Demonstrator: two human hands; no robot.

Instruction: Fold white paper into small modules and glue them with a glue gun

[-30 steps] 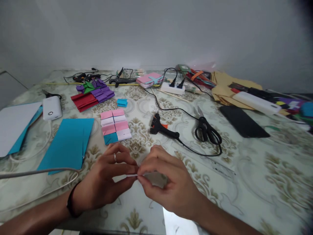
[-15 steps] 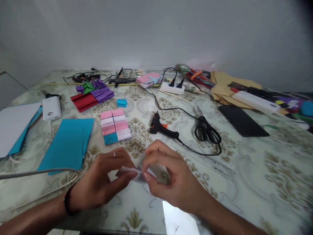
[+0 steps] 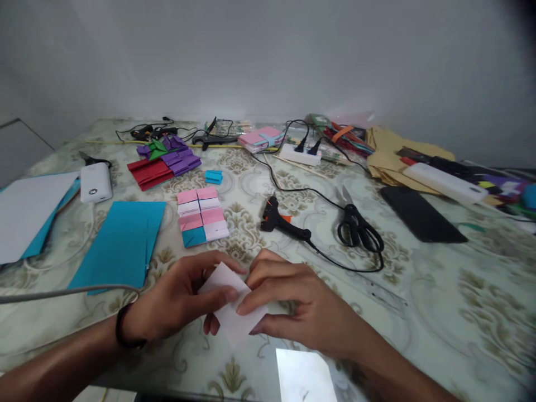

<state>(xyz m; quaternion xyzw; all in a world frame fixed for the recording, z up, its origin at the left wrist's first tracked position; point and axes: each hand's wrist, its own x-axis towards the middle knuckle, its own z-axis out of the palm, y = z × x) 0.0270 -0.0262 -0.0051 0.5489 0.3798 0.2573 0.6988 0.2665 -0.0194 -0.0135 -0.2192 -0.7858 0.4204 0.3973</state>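
Note:
A small white square of paper (image 3: 228,321) is held between both hands near the table's front edge, its face tipped toward me with a corner pointing down. My left hand (image 3: 184,296) pinches its left side, thumb on top and fingers behind. My right hand (image 3: 288,301) grips the right side, a finger pressing on the face and the thumb at the lower edge. Beyond the hands lies a block of folded pink, white and blue papers (image 3: 202,218). Blue paper sheets (image 3: 117,245) rest to the left. Below my right hand is a bright white sheet (image 3: 305,377).
A black glue gun (image 3: 285,220) and black-handled scissors (image 3: 358,226) lie ahead on the right, joined by cords. Farther right is a black phone (image 3: 421,215). A white power bank (image 3: 95,183) stands left; a power strip (image 3: 300,154) sits at the back. A clear ruler (image 3: 383,293) lies right.
The paper has turned from nearly edge-on to showing its flat face as a diamond. My right hand's fingers have shifted onto the face. The whole view has moved slightly.

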